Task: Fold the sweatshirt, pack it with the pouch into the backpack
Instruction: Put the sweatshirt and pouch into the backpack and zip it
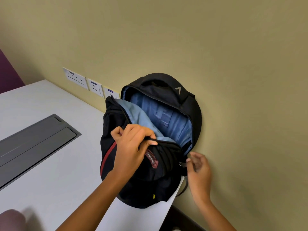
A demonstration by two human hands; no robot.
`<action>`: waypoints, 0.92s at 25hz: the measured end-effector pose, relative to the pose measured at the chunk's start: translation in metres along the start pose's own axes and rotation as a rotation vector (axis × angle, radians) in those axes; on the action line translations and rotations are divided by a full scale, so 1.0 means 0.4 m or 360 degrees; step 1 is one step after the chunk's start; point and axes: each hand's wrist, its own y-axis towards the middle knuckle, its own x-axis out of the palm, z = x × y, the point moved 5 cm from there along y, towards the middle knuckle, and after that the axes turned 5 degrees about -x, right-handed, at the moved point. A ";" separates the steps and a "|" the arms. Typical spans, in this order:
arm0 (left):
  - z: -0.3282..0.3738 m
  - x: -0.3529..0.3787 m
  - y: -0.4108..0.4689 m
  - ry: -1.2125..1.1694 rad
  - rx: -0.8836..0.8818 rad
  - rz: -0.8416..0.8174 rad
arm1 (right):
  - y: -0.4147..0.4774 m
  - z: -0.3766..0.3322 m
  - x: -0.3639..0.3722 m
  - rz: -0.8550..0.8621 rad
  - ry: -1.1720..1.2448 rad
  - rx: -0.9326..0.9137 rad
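Backpack (150, 189) open | left grip (131, 144) clamped on flap (168, 145) | right grip (199, 165) by 3 o'clock zipper (180, 163), blurred, cannot tell | advice: hold mouth wide.

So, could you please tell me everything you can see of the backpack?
The backpack is black fabric with a red stripe and top handle. It stands on the white table against the wall, main compartment unzipped wide, blue lining showing. The left hand grips its front flap; the blurred right hand is by the zip pull.
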 end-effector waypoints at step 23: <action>-0.198 -0.124 -0.579 0.0362 -0.0671 -0.0653 | -0.320 -0.052 0.185 -0.0828 -0.0690 -0.1205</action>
